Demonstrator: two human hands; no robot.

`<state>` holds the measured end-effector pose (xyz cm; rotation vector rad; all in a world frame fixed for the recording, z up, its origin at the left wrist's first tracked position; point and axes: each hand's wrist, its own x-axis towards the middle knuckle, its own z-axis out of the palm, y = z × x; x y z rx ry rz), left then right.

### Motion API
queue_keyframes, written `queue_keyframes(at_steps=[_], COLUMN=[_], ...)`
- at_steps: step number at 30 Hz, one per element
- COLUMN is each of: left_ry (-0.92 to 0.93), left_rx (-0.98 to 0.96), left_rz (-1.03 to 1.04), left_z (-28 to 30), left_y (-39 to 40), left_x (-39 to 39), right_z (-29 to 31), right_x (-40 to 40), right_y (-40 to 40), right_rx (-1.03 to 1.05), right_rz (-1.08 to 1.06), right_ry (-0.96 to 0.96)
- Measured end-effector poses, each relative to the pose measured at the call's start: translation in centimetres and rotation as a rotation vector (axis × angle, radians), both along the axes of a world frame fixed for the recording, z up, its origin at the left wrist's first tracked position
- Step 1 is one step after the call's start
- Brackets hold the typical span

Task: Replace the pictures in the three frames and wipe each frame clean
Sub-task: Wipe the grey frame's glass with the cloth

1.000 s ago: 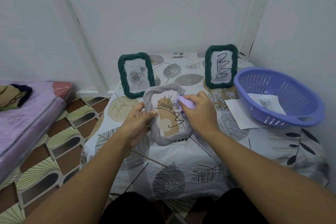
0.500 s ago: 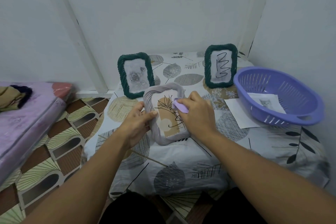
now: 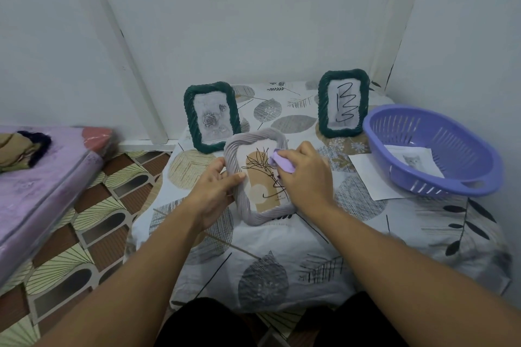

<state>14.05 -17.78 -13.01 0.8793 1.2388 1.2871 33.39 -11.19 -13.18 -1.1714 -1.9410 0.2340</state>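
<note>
The fingers of the right hand are curled around a small lilac cloth and press it on the glass of the grey frame, near its upper right corner. The left hand grips the left edge of this frame, thumb on the front of the ribbed border, other fingers behind it. The frame is tilted back, its lower edge on the tablecloth, and its long axis goes from 6 to 12 o'clock. From the cloth, the unwiped part of the glass lies mostly toward 7 o'clock, so I think the next strokes should go downward and to the left. The right hand is the nearer one for this.

The grey frame has a twisted, rope-like border with rounded corners, and its picture shows a thin black plant drawing on beige shapes. Two dark green frames with similar rope texture stand upright behind it: one with roses at 11 o'clock, one with a black scribble at 1 o'clock. At 3 o'clock a purple slotted plastic basket holds a cat picture
</note>
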Motion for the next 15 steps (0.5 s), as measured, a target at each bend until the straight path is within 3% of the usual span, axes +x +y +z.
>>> queue_keyframes(at_steps=[4, 12, 15], left_ry=[-0.004, -0.007, -0.009], left_rx=[-0.003, 0.006, 0.004], left_rz=[0.01, -0.002, 0.018], left_z=[-0.1, 0.1, -0.2], left_y=[0.0, 0.0, 0.0], left_x=[0.0, 0.1, 0.1], right_z=[-1.3, 0.3, -0.7], right_x=[0.3, -0.2, -0.1], right_y=[-0.9, 0.4, -0.3], right_rx=[0.006, 0.032, 0.012], right_rz=[0.056, -0.004, 0.026], right_ry=[-0.096, -0.005, -0.088])
